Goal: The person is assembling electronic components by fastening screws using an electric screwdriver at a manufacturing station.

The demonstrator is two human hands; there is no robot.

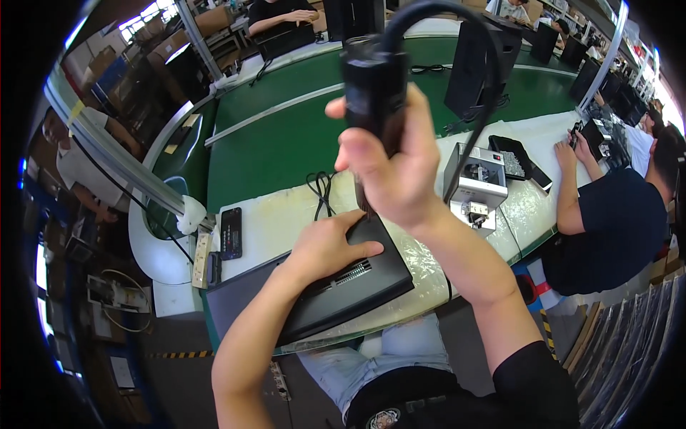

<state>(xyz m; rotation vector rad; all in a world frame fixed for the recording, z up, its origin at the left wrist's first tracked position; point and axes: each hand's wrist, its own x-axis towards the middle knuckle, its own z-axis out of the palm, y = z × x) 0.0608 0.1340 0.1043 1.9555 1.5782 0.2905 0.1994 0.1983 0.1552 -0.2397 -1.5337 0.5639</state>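
Note:
A black electric screwdriver [375, 86], blurred and held upright, is in the closed grip of my right hand [396, 161]. From its top a thick black cable loops over to the right. Its tip points down at the far edge of a flat black case [343, 304] lying on the bench; whether the tip touches a screw is hidden. On the case's top, beside a row of vent slots [350, 274], rests my left hand [325, 247]. That hand lies flat, thumb and forefinger apart, the forefinger reaching close to the screwdriver's tip.
Right of my right hand stands a silver screw feeder [480, 179], with a black tray of screws [509, 159] beyond it. A phone-like black device [231, 234] and a power strip [202, 261] lie left. Behind runs a green conveyor [271, 150] bearing a tall black case [477, 68]. A co-worker [614, 222] sits right.

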